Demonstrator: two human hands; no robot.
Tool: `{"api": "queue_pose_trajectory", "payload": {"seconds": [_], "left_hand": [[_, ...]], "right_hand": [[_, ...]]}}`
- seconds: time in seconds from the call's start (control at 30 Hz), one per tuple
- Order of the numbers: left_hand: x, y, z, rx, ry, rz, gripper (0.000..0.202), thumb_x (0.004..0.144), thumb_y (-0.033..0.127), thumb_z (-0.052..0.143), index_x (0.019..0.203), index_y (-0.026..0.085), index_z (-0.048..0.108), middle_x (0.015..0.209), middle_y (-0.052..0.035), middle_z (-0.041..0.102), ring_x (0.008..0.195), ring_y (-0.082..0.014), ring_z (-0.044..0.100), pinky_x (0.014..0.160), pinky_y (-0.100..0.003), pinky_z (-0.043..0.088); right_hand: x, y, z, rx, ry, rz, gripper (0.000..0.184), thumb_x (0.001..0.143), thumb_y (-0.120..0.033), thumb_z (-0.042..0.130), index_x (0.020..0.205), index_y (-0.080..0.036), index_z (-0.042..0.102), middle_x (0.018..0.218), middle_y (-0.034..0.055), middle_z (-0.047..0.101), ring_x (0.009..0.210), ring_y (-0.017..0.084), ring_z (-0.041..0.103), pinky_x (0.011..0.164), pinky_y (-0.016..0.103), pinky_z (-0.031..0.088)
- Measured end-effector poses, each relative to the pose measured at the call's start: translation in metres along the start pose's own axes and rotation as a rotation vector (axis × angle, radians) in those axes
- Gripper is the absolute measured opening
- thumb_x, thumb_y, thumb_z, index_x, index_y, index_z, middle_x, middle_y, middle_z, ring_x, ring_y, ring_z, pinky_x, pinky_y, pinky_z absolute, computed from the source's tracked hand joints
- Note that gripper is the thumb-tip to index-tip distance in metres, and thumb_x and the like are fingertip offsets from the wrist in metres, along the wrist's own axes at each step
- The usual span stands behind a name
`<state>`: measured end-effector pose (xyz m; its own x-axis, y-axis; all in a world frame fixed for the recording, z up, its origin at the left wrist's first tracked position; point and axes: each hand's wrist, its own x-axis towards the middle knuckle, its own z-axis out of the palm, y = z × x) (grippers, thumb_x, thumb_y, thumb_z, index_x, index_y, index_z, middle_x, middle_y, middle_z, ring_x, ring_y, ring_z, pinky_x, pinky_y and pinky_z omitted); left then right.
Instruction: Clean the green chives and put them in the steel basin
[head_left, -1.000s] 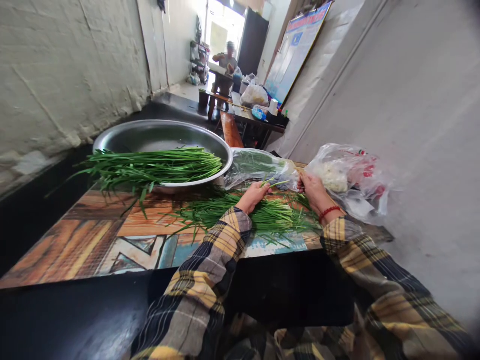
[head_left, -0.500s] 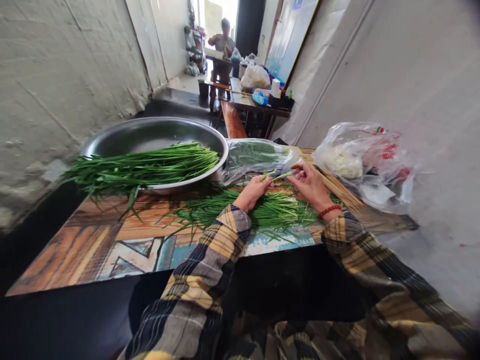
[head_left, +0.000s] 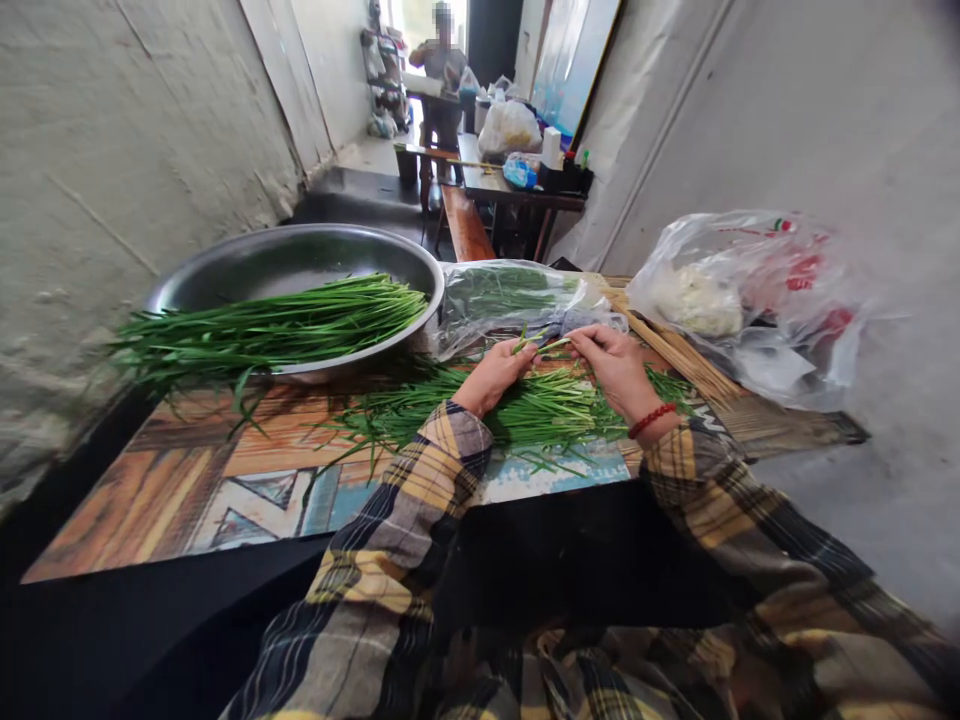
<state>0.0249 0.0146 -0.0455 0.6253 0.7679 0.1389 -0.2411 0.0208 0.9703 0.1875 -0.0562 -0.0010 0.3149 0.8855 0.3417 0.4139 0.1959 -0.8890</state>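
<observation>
Both hands pinch a few chive stalks (head_left: 537, 343) above the loose chive pile (head_left: 547, 412)

The left hand (head_left: 495, 375) and right hand (head_left: 616, 365) each have fingers closed on the stalks' ends – held just over the pile on the patterned table (head_left: 225, 480). A metal basin (head_left: 300, 240) with more chives (head_left: 277, 322) sits to the left, with a clear bag of greens (head_left: 510, 295), bamboo skewers (head_left: 675, 358) and a white-filled bag (head_left: 720, 300) near the right hand
</observation>
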Motion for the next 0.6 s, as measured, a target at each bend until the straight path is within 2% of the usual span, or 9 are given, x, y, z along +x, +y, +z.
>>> {"api": "queue_pose_trajectory", "payload": {"seconds": [0.13,0.27,0.47,0.6], "left_hand": [[-0.001,-0.001,-0.001,0.040,0.007,0.014,0.044,0.077,0.057,0.063,0.070,0.014,0.054,0.055,0.0053,0.038,0.049,-0.0054,0.028,0.048,-0.022,0.019],[-0.002,0.000,-0.001,0.075,0.035,0.023,0.046,0.077,0.059,0.060,0.071,0.014,0.054,0.056,0.0052,0.039,0.050,-0.0060,0.028,0.048,-0.022,0.020],[-0.003,0.002,0.001,0.134,0.058,0.045,0.049,0.075,0.062,0.059,0.070,0.014,0.054,0.057,0.0048,0.040,0.053,-0.0072,0.028,0.051,-0.023,0.021],[-0.004,0.002,0.004,0.217,0.077,0.029,0.048,0.076,0.062,0.056,0.070,0.015,0.054,0.058,0.0039,0.042,0.055,-0.0087,0.030,0.052,-0.023,0.024]], "right_hand": [[0.006,0.012,0.023,0.268,0.085,0.076,0.026,0.078,-0.046,0.062,0.077,-0.020,0.062,0.066,-0.0012,0.060,0.058,0.010,0.052,0.053,0.023,0.041],[0.012,0.014,0.037,0.415,0.060,0.188,0.029,0.077,-0.049,0.062,0.074,-0.022,0.052,0.059,-0.0052,0.047,0.051,0.008,0.044,0.045,0.020,0.035],[0.006,0.014,0.030,0.542,-0.055,0.246,0.026,0.076,-0.045,0.064,0.074,-0.022,0.050,0.063,-0.0049,0.044,0.053,0.009,0.043,0.044,0.020,0.035],[-0.001,0.015,0.029,0.628,-0.029,0.292,0.024,0.077,-0.041,0.064,0.074,-0.022,0.051,0.063,-0.0051,0.043,0.052,0.007,0.042,0.042,0.018,0.032]]}}
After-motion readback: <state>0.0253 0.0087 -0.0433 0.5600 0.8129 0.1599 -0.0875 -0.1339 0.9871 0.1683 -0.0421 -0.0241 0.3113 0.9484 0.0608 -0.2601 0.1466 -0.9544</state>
